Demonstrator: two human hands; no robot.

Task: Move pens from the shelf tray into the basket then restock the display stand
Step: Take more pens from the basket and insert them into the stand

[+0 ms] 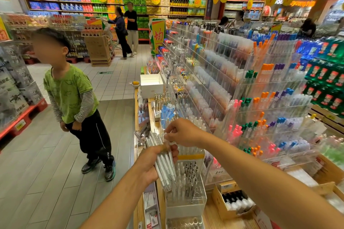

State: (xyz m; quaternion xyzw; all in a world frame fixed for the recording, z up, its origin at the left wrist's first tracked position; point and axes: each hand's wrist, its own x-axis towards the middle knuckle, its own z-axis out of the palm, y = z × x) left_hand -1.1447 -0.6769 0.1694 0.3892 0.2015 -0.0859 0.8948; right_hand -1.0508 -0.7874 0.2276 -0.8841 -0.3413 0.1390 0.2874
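- The left hand (149, 163) is curled round a bundle of white pens (163, 161), gripping it at mid-length; the pens slant from upper left to lower right.
- The bundle hangs just above a clear acrylic bin (186, 197) that stands on the wooden shelf (214, 215) and holds more pens upright.
- The right hand (183, 133) is just above and to the right of the bundle, its fingertips (167, 136) pinched on the upper end of 1 pen at the top of the bundle.
- Behind and to the right of the bundle rises a tiered clear display stand (270, 102) filled with pens that have orange, green, pink and blue caps.
- Beyond the bundle, further along the shelf, sits an open white box (151, 85).
- To the right of the acrylic bin, a cardboard carton (219, 191) holds dark-capped items.
- To the left of the bundle, a child in a green shirt (72, 98) stands on the grey floor (46, 173).
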